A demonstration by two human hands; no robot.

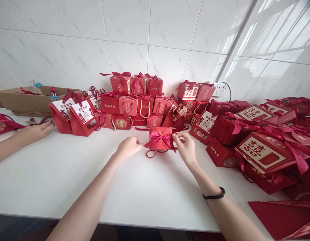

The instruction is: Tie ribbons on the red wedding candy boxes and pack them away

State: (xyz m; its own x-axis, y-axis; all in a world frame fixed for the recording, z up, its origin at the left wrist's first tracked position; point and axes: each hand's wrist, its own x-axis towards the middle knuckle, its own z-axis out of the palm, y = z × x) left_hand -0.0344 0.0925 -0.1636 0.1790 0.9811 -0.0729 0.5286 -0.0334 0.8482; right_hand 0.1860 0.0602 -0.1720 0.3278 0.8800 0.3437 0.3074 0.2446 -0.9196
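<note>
A small red gift box [161, 144] stands on the white table, its top folded into curved flaps. Across that top lies a bright pink-red satin ribbon [161, 136] tied in a bow. My left hand [130, 147] is closed at the left end of the ribbon, fingertips pinched together. On the other side, my right hand [185, 147] pinches the ribbon by the box's right edge, thumb and forefinger together. A dark red cord [151, 155] loops out from the front of the box onto the table. A black band is around my right wrist.
Stacked red gift boxes [128, 104] stand behind, against the tiled wall. More boxes [264, 150] are heaped at right, near a power strip [218, 89]. At left are white-fronted bags [83, 115], a cardboard carton [13, 102] and another person's hand [36, 133].
</note>
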